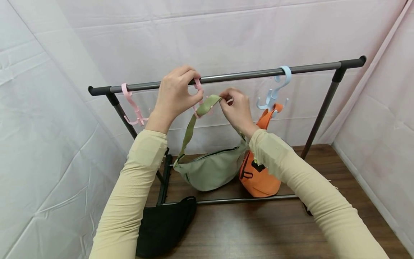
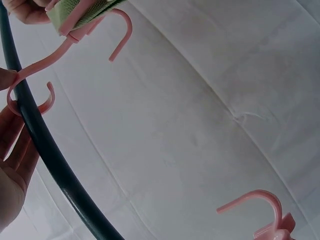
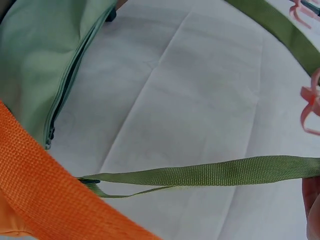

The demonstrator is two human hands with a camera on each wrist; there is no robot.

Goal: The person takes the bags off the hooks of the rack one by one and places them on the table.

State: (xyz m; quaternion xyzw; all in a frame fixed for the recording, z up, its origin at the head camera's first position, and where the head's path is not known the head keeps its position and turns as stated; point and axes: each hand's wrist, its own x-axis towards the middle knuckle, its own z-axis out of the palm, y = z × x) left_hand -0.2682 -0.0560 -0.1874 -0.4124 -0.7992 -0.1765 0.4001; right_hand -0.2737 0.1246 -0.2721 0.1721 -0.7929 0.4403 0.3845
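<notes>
A dark rail [image 1: 245, 75] spans a clothes rack. My left hand [image 1: 193, 89] grips the middle pink hook [image 1: 198, 98] where it hangs on the rail [image 2: 45, 145]. My right hand [image 1: 227, 99] pinches the green bag's strap [image 1: 207, 104] and holds it against that hook's lower prongs. The green bag [image 1: 211, 167] hangs below from the strap. In the left wrist view the strap [image 2: 75, 11] lies over the hook [image 2: 55, 55]. The right wrist view shows the strap [image 3: 210, 172] running across to my fingers, and the bag [image 3: 45, 65] at the left.
A second pink hook [image 1: 132, 106] hangs empty at the rail's left end. A blue hook [image 1: 275, 91] on the right carries an orange bag [image 1: 258, 176]. A black bag [image 1: 165, 226] lies on the wooden floor by the rack's base. White sheeting surrounds the rack.
</notes>
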